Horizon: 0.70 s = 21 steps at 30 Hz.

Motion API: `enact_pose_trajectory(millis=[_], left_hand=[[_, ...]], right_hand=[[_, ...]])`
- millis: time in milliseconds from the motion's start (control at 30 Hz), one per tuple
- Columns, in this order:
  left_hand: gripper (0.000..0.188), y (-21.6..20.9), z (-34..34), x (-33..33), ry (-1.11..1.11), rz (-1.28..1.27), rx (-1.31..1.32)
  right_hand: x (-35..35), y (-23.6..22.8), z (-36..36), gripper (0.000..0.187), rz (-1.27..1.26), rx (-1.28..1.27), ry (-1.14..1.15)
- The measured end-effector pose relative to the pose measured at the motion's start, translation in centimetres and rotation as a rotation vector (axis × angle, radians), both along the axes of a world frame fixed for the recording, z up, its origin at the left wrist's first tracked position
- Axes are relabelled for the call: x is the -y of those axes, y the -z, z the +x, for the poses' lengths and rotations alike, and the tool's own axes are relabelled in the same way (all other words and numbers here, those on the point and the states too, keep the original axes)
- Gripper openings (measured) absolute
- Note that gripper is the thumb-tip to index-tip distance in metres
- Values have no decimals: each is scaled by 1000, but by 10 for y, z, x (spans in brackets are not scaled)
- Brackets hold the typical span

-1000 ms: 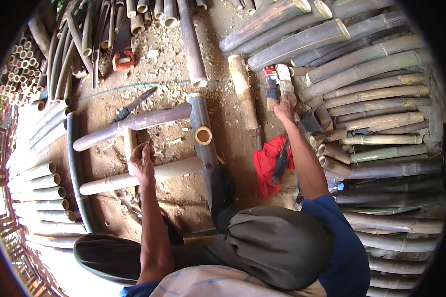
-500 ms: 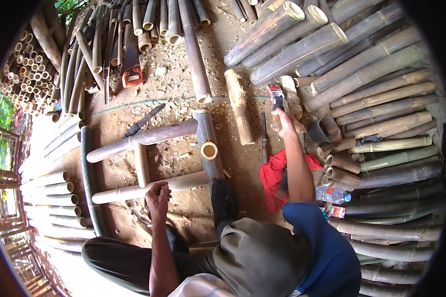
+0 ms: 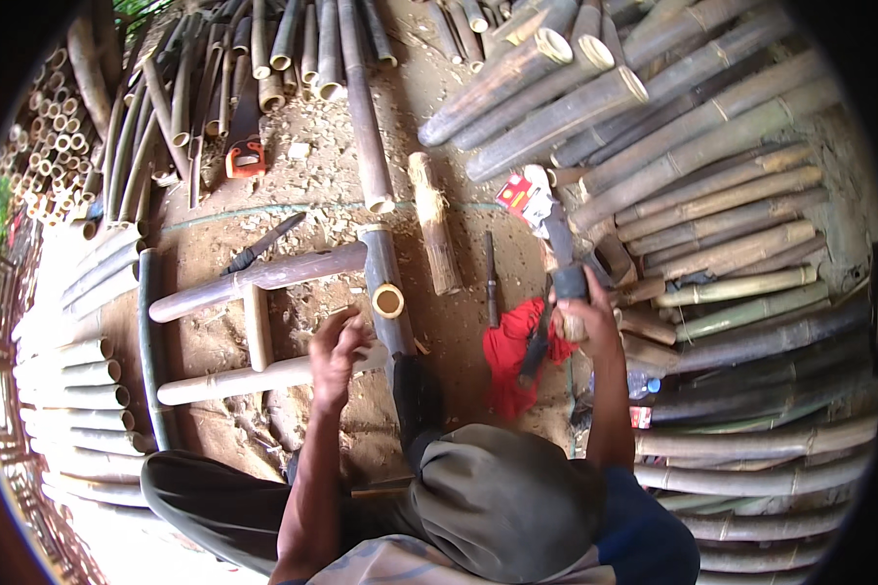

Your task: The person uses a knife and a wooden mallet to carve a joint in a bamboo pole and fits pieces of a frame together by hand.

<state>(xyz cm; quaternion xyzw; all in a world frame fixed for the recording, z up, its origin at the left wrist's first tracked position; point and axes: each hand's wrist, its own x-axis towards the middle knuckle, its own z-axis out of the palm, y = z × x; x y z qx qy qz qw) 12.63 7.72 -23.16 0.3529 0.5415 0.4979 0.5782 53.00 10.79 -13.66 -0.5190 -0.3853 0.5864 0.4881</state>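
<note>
My right hand is closed around a tool with a dark, blocky head and a pale handle, mostly hidden by my fingers. It is held above a red cloth. My left hand holds nothing, its fingers loosely bent and apart. It hovers over a bamboo frame, near the end of the lower pale rail. A dark upper rail and a short crosspiece belong to the frame. Both rails lead toward a thick bamboo post with a round cut end facing up on its side.
A machete lies beyond the upper rail, and an orange-handled saw farther off. A slim dark-handled tool, a shaggy log and a red-and-white packet lie ahead. Bamboo poles crowd the right side.
My right hand has come back toward me with the tool, from near the packet to over the red cloth. My left hand has risen a little and its fingers have loosened. The view has shifted.
</note>
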Motion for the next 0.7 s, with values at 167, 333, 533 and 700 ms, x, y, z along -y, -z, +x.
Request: enact_pose_trajectory(millis=[167,333,533,700], left_hand=[[67,-68,55,-61,71,-72,264],[41,-55,49,-74,89,-122,454],[20,-31,26,-47,-5,-78,404],[20,-30,5,-39,-154,-47,322]], right_hand=[[30,6,-48,70,17,-242,-207],[49,13,-98,69,-101,-265,-344],[60,59,-137,53,-230,-317,-564],[59,67,-173,43,-303,-488,-505]])
